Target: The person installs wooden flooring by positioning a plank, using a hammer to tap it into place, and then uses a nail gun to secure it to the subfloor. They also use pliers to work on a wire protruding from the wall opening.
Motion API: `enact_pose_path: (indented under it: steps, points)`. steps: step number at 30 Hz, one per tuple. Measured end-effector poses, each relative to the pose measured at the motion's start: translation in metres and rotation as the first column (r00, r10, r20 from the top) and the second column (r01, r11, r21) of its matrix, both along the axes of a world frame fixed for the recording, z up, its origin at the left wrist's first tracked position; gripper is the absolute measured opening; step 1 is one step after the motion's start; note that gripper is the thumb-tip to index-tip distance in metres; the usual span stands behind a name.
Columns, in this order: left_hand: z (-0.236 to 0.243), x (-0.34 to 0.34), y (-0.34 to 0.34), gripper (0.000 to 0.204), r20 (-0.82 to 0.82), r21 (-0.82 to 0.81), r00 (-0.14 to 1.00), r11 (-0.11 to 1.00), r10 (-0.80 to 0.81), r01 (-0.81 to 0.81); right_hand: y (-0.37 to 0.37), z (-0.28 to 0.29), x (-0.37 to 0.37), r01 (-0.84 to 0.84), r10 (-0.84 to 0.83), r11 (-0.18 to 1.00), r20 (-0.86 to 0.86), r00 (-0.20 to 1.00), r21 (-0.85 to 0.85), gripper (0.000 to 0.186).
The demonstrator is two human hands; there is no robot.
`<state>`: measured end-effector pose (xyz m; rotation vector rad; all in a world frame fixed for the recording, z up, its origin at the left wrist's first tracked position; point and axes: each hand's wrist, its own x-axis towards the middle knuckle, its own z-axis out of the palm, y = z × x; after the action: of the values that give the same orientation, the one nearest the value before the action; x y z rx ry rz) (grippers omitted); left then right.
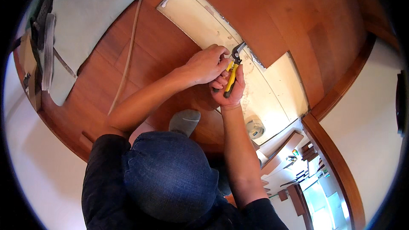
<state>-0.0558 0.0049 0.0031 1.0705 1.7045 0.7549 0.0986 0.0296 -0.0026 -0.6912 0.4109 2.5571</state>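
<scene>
1. My right hand is closed around a pair of pliers with yellow and dark handles, just above the middle of the frame.
2. The dark head of the pliers points up and to the right, over the pale strip of underfloor that shows between the boards.
3. My left hand is right beside it, fingers bent in toward the pliers; I cannot tell whether they pinch anything small.
4. Reddish-brown floorboards lie on both sides of the strip, running to the upper right of the frame.
5. A round roll sits on the strip's lower end, right of my right forearm.
6. My denim-covered knee fills the lower middle, with a grey-socked foot just above it.
7. A thin tan strip crosses the boards at left, near a pale sheet in the upper left.
8. A wooden door frame curves down the lower right.
</scene>
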Motion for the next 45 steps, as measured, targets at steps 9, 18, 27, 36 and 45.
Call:
enact_pose_path:
  steps: [9,18,27,36,45]
  points:
    - [0.017,0.021,0.007,0.044,0.161,-0.288,0.978,0.942,-0.130,0.173,-0.002,0.006,0.017,-0.046,0.055,0.997,0.173,0.983,-0.059,0.041]
    - [0.037,0.026,-0.032,0.037,0.348,-0.378,0.937,0.913,-0.012,0.152,-0.035,0.033,0.028,-0.173,0.162,0.985,0.270,0.949,0.016,0.051]
    - [-0.004,0.035,0.005,0.043,0.089,-0.156,0.986,0.975,-0.144,0.156,0.003,0.016,0.040,-0.087,0.087,0.996,0.051,0.995,-0.001,0.043]
    - [-0.009,0.034,0.014,0.043,0.070,-0.127,0.990,0.983,-0.126,0.134,0.012,0.010,0.036,-0.092,0.087,0.995,0.148,0.985,0.028,0.042]
    - [-0.003,0.042,0.008,0.042,0.135,-0.216,0.985,0.967,-0.110,0.138,0.005,0.005,0.040,-0.063,0.064,0.998,0.046,0.997,-0.021,0.045]
